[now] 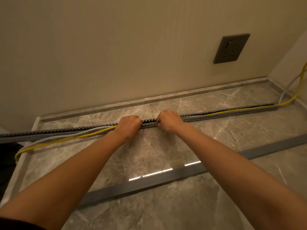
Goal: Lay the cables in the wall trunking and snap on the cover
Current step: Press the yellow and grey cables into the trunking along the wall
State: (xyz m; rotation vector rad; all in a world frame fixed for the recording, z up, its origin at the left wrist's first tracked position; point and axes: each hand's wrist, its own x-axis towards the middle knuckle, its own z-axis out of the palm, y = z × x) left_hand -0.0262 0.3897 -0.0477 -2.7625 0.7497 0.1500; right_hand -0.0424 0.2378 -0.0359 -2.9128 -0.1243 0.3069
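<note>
A long grey slotted trunking (232,113) lies across the marble surface, parallel to the wall. A yellow cable (66,139) and a grey cable (54,137) run inside its right half and lie outside in front of its left half. My left hand (128,124) and my right hand (169,121) sit side by side on the trunking's middle, fingers curled down over its top where the cables enter. The fingertips are hidden. The flat grey cover (149,181) lies loose on the surface, nearer to me.
A dark wall socket (231,48) is on the beige wall at the upper right. Both cables climb the right corner (299,85). The marble surface (166,146) has a raised lip at the back and an edge at the left.
</note>
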